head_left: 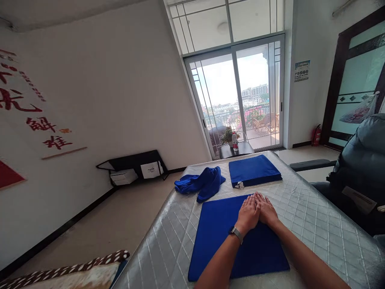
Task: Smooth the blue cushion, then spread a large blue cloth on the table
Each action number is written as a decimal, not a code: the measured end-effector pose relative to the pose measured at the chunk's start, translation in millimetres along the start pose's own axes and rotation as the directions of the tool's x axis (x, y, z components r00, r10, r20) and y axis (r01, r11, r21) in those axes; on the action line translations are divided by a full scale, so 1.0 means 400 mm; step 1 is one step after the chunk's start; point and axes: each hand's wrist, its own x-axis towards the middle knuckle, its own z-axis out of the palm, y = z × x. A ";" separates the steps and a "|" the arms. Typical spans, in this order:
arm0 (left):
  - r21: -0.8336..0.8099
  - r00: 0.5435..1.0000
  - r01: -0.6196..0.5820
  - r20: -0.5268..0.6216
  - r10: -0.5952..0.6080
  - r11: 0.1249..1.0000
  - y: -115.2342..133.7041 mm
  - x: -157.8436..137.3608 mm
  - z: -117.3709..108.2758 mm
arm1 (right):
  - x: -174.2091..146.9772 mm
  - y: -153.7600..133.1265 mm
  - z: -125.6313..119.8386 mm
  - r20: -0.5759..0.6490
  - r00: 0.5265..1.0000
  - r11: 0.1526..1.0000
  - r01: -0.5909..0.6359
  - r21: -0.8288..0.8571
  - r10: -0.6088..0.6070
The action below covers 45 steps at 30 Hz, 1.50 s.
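A folded blue cloth point(216, 237) lies flat on a quilted silver table cover point(162, 237). Both my hands rest palm down near its far edge, side by side and touching. Fingers stretched out, my left hand point(248, 213) presses on the cloth; a watch is on that wrist. My right hand point(266, 209) lies flat too, its fingers extended beside the left. Past my fingertips sits a neat stack of folded blue cloth point(255, 169) with a white tag at its near corner. Left of that stack is a crumpled blue cloth point(204, 182).
A black chair point(351, 168) stands along the right side. Behind the table, a small dark table point(243, 150) holds a bottle point(235, 142) and a plant. A low black rack point(135, 166) with boxes is by the wall. Patterned fabric point(81, 273) shows at lower left.
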 end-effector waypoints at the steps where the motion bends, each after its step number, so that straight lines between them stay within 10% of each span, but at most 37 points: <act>1: -0.012 1.000 0.014 -0.001 -0.014 1.000 0.015 0.024 0.008 | -0.001 0.003 0.002 -0.001 1.000 1.000 0.011 -0.013 -0.011; 9: 0.042 0.997 0.078 -0.003 -0.078 0.996 -0.043 0.025 0.034 | 0.007 0.000 0.002 -0.001 1.000 1.000 -0.001 -0.004 0.001; 25: 0.269 0.925 0.375 -0.169 -0.339 0.887 -0.461 -0.230 -0.071 | 0.011 -0.011 -0.001 0.004 0.999 0.999 -0.050 -0.002 0.050; 45: 0.171 0.883 0.461 -0.190 -0.430 0.871 -0.449 -0.242 -0.095 | 0.026 -0.020 0.009 0.057 0.994 0.996 -0.086 -0.037 0.088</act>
